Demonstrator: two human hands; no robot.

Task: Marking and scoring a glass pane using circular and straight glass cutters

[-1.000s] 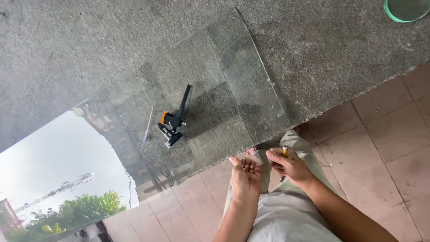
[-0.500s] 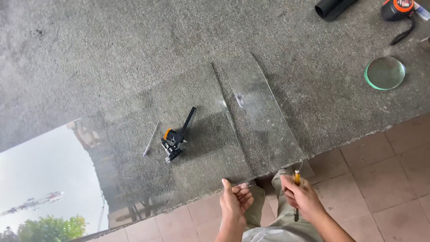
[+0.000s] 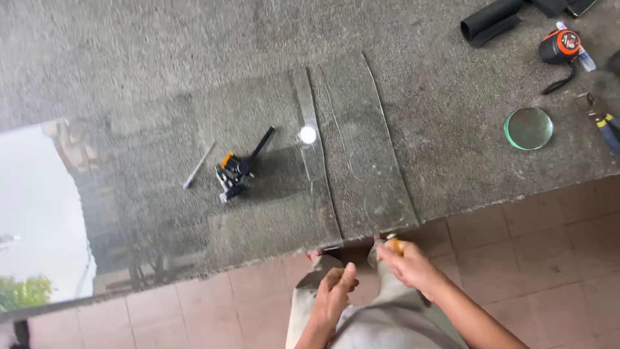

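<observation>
We look down at a grey carpeted counter (image 3: 161,52) where a large glass sheet (image 3: 194,187) lies flat. Our right hand (image 3: 405,264) is closed on a small yellow-handled tool (image 3: 395,244) at the near edge of the glass, just where a long score line (image 3: 323,161) ends. Our left hand (image 3: 336,291) hangs beside it, fingers loosely curled and holding nothing.

As far as we can judge, narrow strips (image 3: 361,148) are already marked or cut at this end of the sheet, while the wide part to the left of our hands remains whole.

A black and orange cutting tool (image 3: 236,169) and a thin rod (image 3: 198,165) rest on the glass, left of our hands. Farther right lie a round glass disc (image 3: 528,128), a tape measure (image 3: 559,46) and a black roll (image 3: 491,21). Nothing blocks the strips.
</observation>
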